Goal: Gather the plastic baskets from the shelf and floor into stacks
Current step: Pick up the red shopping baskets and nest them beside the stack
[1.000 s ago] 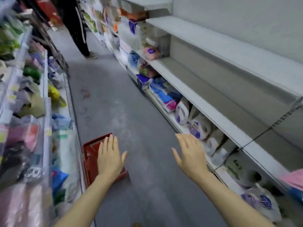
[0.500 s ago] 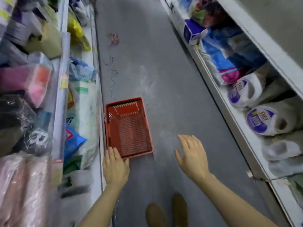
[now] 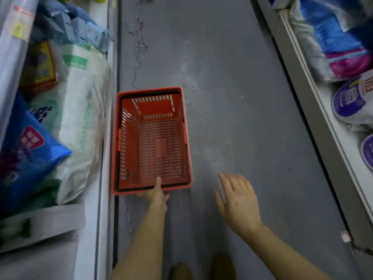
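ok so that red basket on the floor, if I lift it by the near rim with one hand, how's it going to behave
The red basket looks empty with slotted walls, so probably light. It looks like moulded plastic, so likely stiff, not floppy. The left hand grips only the near rim, thumb inside, so the far end will probably sag as it rises; the open right hand could steady it.

My left hand (image 3: 156, 196) is stretched far out in front of me, arm straight. Its thumb sticks up and the other fingers curl under, making a pinching grip. My right hand (image 3: 238, 201) floats in the air, palm down, fingers spread wide, gripping nothing.
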A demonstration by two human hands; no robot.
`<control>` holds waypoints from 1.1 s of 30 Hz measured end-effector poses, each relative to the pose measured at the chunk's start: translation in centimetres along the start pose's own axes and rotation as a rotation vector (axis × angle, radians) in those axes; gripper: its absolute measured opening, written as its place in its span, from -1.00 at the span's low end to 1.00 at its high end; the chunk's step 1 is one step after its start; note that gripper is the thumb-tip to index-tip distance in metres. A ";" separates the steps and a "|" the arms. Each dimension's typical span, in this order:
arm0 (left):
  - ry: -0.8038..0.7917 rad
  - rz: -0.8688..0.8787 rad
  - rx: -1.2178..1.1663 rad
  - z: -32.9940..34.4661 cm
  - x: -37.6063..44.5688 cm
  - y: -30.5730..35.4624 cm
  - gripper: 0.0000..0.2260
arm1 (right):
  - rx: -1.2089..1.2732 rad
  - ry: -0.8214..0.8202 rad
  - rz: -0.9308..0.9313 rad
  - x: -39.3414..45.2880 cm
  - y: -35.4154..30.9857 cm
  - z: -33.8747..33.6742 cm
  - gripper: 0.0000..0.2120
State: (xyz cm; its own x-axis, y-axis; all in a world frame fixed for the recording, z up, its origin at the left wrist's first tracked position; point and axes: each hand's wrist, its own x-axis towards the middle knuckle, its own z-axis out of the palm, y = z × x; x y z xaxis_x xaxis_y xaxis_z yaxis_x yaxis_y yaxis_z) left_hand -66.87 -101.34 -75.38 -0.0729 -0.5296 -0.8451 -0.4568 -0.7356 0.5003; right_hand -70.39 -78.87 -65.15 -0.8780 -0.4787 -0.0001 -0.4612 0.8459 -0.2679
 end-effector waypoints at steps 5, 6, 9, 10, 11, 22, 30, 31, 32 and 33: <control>0.109 0.006 -0.195 2.3 1.3 0.0 -0.27 | -0.007 -0.022 0.019 0.7 0.9 0.9 -0.55; 0.127 0.023 -0.202 2.0 1.7 0.1 -0.25 | -0.008 -0.025 0.027 0.7 1.1 0.8 -0.55; 0.112 0.042 -0.227 -0.1 1.0 1.9 -0.27 | -0.016 -0.025 0.060 0.5 1.8 -0.3 -0.54; 0.080 0.048 -0.240 -0.9 0.3 3.0 -0.30 | -0.015 -0.023 0.080 0.5 1.9 -0.9 -0.54; 0.043 0.052 -0.226 -1.5 -0.8 4.4 -0.34 | -0.008 -0.024 0.107 0.7 1.9 -1.6 -0.54; -0.357 0.268 0.489 -6.3 -22.6 20.9 -0.16 | 0.554 0.195 0.752 3.4 5.5 -19.8 -0.45; -0.663 0.530 0.793 -6.4 -39.8 30.4 -0.26 | 1.337 0.439 1.017 -7.1 7.3 -36.1 -0.69; -0.701 0.596 0.786 -5.9 -41.6 30.9 -0.31 | 1.390 0.508 0.998 -8.5 6.5 -37.9 -0.65; -0.744 0.653 0.776 -5.6 -43.7 31.3 -0.36 | 1.437 0.591 0.995 -9.9 5.8 -39.6 -0.54; -0.811 0.688 0.744 -5.4 -45.9 31.5 -0.40 | 1.476 0.679 0.992 -11.3 5.1 -41.4 -0.45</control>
State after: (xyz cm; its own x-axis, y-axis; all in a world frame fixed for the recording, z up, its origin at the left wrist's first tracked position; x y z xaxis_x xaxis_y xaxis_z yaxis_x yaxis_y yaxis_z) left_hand -73.12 -102.50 -19.76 -0.8810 -0.1049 -0.4613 -0.4721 0.1316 0.8717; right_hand -68.13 -59.40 -26.66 -0.7845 0.4545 -0.4219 0.3088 -0.3038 -0.9013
